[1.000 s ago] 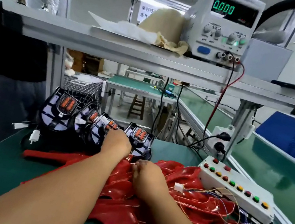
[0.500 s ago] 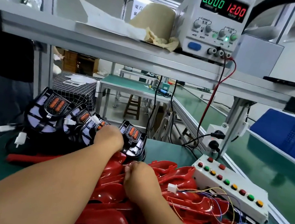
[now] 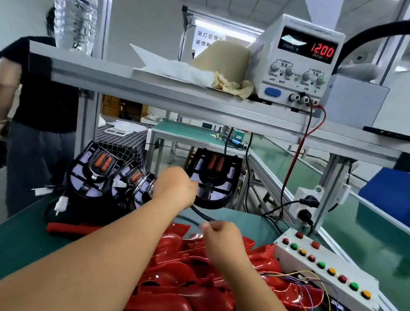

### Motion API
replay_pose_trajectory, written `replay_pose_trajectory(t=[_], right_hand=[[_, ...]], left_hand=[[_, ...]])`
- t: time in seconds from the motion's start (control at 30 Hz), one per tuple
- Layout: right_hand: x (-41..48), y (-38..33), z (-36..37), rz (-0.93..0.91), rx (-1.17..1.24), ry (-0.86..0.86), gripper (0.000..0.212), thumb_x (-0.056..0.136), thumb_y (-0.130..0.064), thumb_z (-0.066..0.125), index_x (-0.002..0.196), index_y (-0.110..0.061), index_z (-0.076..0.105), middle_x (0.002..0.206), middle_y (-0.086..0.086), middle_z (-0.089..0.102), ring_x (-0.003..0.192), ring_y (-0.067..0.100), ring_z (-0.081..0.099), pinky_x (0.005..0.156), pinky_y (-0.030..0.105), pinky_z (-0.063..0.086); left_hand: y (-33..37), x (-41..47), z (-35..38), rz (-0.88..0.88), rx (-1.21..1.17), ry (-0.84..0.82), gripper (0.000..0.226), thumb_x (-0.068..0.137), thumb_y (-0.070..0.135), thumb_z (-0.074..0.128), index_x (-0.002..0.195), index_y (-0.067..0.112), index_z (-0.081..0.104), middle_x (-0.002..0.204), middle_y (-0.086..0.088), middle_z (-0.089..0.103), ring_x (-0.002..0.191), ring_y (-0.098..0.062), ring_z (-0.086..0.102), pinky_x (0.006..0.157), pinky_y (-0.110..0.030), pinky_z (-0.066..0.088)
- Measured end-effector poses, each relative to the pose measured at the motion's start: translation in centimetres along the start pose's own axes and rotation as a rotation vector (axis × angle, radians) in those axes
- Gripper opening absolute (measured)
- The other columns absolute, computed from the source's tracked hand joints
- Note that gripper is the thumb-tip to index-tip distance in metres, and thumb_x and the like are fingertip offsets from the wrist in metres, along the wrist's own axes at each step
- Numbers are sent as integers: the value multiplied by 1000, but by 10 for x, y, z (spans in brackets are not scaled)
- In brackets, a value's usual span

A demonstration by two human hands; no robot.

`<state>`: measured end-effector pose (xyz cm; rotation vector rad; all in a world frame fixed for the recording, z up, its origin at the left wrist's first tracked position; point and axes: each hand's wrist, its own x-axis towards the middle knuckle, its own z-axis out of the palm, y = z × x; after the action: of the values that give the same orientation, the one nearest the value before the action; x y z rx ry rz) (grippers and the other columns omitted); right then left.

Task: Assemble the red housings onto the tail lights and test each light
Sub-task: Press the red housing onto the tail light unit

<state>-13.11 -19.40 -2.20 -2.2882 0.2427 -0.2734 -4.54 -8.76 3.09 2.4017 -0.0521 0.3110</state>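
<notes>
Holding one tail light point(image 3: 213, 180) raised behind the red housings point(image 3: 180, 283), the left hand point(image 3: 175, 187) grips its lower edge; the right hand point(image 3: 221, 239), above them, pinches its black cable point(image 3: 202, 215), probably to untangle it.

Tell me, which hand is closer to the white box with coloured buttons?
Right. The right hand, pinching a black cable, hovers over the red housings beside the button box; the left hand is farther off, gripping the raised tail light.
</notes>
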Motion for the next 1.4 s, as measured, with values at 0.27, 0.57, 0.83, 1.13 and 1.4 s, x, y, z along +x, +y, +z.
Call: replay_pose_trajectory(t=[0.27,0.57,0.83,1.13,1.4], right_hand=[[-40,-10,-18,350,858,-25,40,103,-27,41,80,-3,64,67,12,66,56,21,60,51,24,38],[-97,-2,-8,238,1397,2,54,88,-54,51,104,-6,70,83,11,73,62,17,67,52,25,55],[-116,34,-6,69,1371,-96,50,85,-41,54,113,-2,68,106,19,72,80,23,72,64,30,57],[-105,53,-20,-70,1301,-283,52,91,-41,39,116,-8,70,119,20,67,98,28,70,79,38,58],[-108,60,-22,-81,1166,-335,46,93,-39,37,113,-19,73,113,11,71,96,24,69,86,43,52]], left_hand=[[-7,-75,-15,-25,-245,43,26,93,26,55,97,2,62,100,-18,66,103,-36,61,76,-35,45],[-31,-149,-2,-50,-585,51,22,87,30,60,99,11,61,87,-9,68,85,-31,66,73,-40,55],[-68,-163,9,-12,-944,-213,25,89,34,67,109,22,61,105,-2,72,92,-17,70,80,-32,57],[-88,-129,-14,-280,-1577,-535,69,83,68,45,112,10,69,106,-16,72,90,-26,72,70,-35,61],[-106,-123,-22,-282,-1491,-692,71,73,77,47,91,16,79,100,-12,73,84,-28,72,67,-41,60]])
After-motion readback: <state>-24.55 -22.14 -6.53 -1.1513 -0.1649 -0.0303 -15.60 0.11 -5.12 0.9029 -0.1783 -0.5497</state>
